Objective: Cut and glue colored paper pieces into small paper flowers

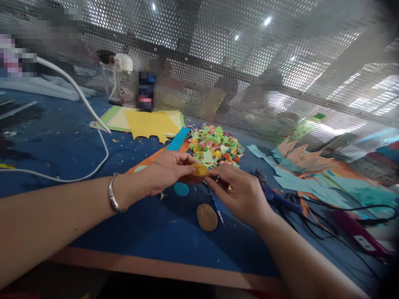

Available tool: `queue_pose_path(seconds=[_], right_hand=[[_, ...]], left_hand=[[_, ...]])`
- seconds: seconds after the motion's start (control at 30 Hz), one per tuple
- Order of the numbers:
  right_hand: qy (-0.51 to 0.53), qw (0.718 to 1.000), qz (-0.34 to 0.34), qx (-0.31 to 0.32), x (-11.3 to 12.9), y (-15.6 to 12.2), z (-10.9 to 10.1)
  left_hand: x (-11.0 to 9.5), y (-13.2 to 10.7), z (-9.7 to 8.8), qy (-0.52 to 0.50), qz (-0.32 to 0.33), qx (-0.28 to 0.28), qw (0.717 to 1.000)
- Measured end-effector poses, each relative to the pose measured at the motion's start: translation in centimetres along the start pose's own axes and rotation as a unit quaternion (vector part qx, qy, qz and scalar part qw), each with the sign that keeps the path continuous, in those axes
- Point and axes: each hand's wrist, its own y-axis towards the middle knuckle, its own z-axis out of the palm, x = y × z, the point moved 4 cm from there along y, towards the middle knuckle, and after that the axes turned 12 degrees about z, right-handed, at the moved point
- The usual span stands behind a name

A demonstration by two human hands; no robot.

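My left hand (170, 170), a silver bangle on its wrist, pinches a small yellow paper piece (199, 169) between thumb and fingers. At the right end of that piece, the fingertips of my right hand (238, 189) are pinched together on its edge. Below the hands, a brown oval disc (207, 217) lies on the blue table, beside a thin pointed stick-like tool (217, 207) partly hidden by my right hand. A blue paper circle (181, 189) rests under my left hand. Just beyond both hands rises a heap of coloured paper scraps (215, 143).
Yellow and green paper sheets (149, 122) lie at the back, near two bottles (124, 79). A white cable (77, 91) crosses the left side. On the right are a dark blue glue gun (282, 199), black cords, a purple power strip (358, 232) and cut paper. Perforated metal screens the back.
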Motion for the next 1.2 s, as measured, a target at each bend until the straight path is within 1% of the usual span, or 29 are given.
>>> queue_pose_path(seconds=[0.1,0.17,0.23,0.33,0.47,0.67,0.9,1.03,1.2], right_hand=[[0.015,0.999,0.044,0.005,-0.38,0.18,-0.09],[0.028,0.997,0.073,0.014,-0.63,0.22,-0.03],[0.042,0.994,0.097,0.025,-0.85,0.23,0.12],[0.06,0.991,0.114,0.031,-0.96,0.27,0.28],[0.081,0.989,0.117,0.033,-0.79,0.31,0.22],[0.083,0.989,0.12,0.033,-0.63,0.32,0.16],[0.087,0.989,0.115,0.029,-0.48,0.28,0.1],[0.085,0.987,0.131,0.034,-0.68,0.32,0.1],[0.096,0.981,0.16,0.045,-0.85,0.37,0.1]], left_hand=[[-0.1,-0.03,0.13,0.01,0.009,0.009,1.0],[-0.25,-0.07,0.27,0.026,0.029,0.03,0.999],[-0.44,-0.14,0.33,0.064,0.055,0.049,0.995],[-0.6,-0.21,0.18,0.126,0.093,0.058,0.986],[-0.37,-0.15,-0.13,0.154,0.11,0.06,0.98],[-0.5,-0.17,-0.21,0.167,0.116,0.057,0.977],[-0.56,-0.19,-0.32,0.205,0.102,0.055,0.972],[-0.4,-0.09,-0.42,0.195,0.096,0.059,0.974],[-0.54,-0.25,-0.11,0.179,0.093,0.068,0.977]])
